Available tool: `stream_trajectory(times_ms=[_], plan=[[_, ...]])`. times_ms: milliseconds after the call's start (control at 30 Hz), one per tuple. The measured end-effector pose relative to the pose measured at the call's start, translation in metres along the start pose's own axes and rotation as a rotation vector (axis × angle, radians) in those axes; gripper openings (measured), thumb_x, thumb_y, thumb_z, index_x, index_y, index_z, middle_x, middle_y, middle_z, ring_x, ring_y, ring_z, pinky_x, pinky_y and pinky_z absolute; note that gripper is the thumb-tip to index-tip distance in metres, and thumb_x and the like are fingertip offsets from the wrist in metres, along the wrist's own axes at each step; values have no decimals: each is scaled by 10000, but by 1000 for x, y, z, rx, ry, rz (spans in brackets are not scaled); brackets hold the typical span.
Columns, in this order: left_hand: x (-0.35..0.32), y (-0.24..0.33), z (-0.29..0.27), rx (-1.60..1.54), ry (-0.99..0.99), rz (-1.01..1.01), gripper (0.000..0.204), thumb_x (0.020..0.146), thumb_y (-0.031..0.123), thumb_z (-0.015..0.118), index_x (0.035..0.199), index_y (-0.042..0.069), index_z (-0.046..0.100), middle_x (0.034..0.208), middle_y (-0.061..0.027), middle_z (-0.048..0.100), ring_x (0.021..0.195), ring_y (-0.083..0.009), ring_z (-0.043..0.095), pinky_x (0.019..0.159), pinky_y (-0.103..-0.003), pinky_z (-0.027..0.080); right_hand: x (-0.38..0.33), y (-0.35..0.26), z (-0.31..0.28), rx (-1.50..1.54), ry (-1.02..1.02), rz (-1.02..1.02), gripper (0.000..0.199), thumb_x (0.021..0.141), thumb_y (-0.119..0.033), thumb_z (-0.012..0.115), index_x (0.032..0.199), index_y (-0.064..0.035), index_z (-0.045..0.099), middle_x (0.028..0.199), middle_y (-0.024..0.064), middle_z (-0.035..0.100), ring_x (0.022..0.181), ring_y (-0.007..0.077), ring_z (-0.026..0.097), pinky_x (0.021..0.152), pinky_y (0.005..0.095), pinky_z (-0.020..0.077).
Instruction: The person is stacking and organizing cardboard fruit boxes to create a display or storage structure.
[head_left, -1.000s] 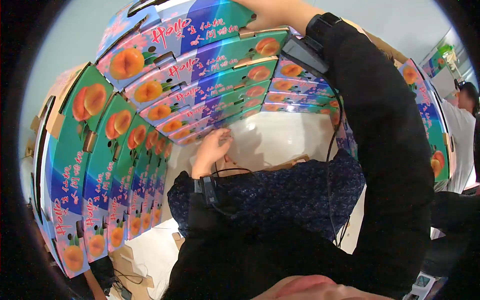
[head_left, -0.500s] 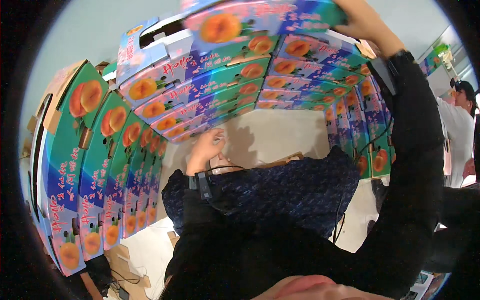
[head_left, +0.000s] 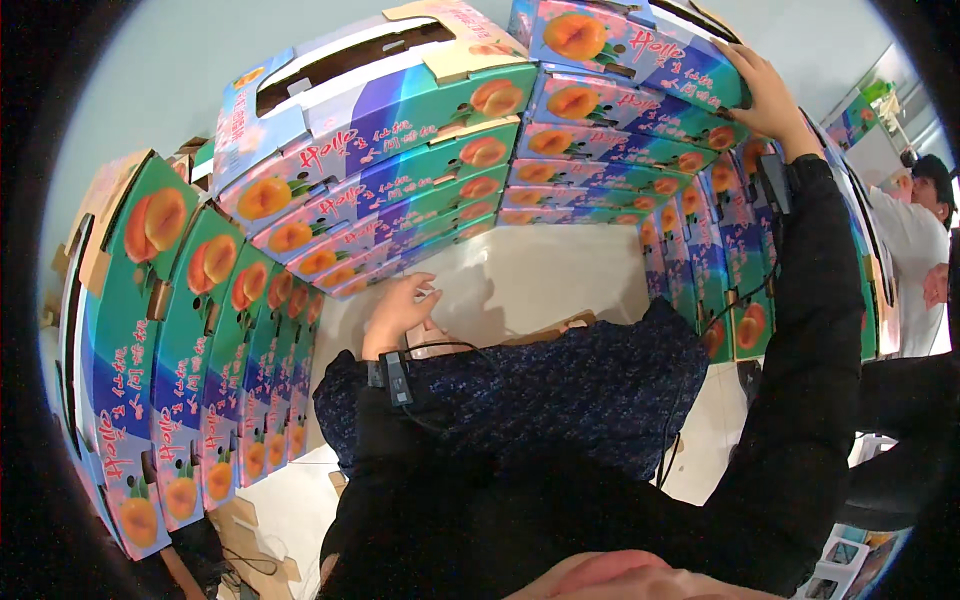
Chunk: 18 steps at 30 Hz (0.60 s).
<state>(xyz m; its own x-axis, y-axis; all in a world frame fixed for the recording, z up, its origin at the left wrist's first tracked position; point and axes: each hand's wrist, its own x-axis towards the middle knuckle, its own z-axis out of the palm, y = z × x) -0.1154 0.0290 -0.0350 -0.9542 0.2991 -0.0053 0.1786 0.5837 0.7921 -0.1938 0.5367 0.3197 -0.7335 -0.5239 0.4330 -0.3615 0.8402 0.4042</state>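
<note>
My right hand (head_left: 766,97) is at the upper right, its fingers bent over the right end of a fruit carton (head_left: 600,40). This carton is blue, pink and green with printed peaches, and it rests on top of the far stack of like cartons (head_left: 575,140). The slot in its top shows only in part. Nothing is in my left hand (head_left: 402,308), which hovers low over my lap with its fingers apart and slightly bent. It is closest to the dark blue patterned cloth (head_left: 520,385) across my lap.
Matching cartons are stacked at the far left (head_left: 385,120), along the left side (head_left: 180,340) and on the right (head_left: 735,260). Pale floor (head_left: 560,270) lies between them. Flattened cardboard (head_left: 265,560) is at lower left. Another person in white (head_left: 915,240) is at the right edge.
The carton has come down from above the far left stack onto the stack to its right. My right hand has moved with it. My left hand has barely shifted.
</note>
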Motion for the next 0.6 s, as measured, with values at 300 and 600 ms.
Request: stream_trajectory(times_ms=[300,600], plan=[[-2,13,-4,-35,-103,-143,415,823,279,659,1159,46,590,988,-137,668,895,-260,641,787,-355,499,-12,6,38,-280,-133,477,958,596,-96,786,1408,-270,307,1339,76,453,1202,333,475,943,481,450],[0,13,-4,-24,-150,-182,441,832,294,650,1184,38,578,1035,-154,657,943,-269,633,813,-352,490,-20,18,56,-155,138,326,813,639,-21,715,1357,-182,369,1335,99,451,1262,328,413,1004,529,376]])
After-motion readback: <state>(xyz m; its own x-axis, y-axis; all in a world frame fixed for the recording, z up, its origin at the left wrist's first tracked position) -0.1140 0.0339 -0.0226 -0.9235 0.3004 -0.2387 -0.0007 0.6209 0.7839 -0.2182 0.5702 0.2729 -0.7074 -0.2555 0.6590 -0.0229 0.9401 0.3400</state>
